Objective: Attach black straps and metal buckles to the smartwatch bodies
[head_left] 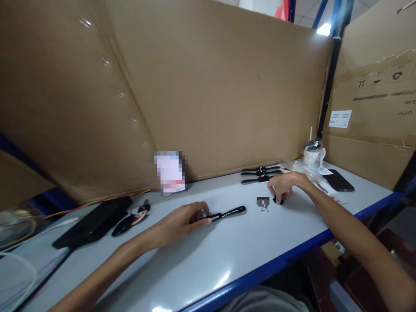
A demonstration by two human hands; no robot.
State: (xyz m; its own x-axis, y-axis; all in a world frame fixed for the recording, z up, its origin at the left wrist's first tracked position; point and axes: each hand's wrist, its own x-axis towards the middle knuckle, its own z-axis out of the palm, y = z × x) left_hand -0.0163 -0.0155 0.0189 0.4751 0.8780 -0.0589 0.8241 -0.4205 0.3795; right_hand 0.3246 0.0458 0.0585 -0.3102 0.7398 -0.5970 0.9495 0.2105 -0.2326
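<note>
The left hand [188, 216] closes its fingers on a black tool [233, 211], seemingly to steady it, while the right hand [283, 183] finger-pinches a black part [277, 200] beside a metal plate [263, 201].

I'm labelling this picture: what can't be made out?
All in the head view:
Black tool: one end hidden by the left hand.
Small black part: partly covered by the right hand.
Upright object: details pixelated.
Printed carton: lettering cut off by the right edge.
</note>
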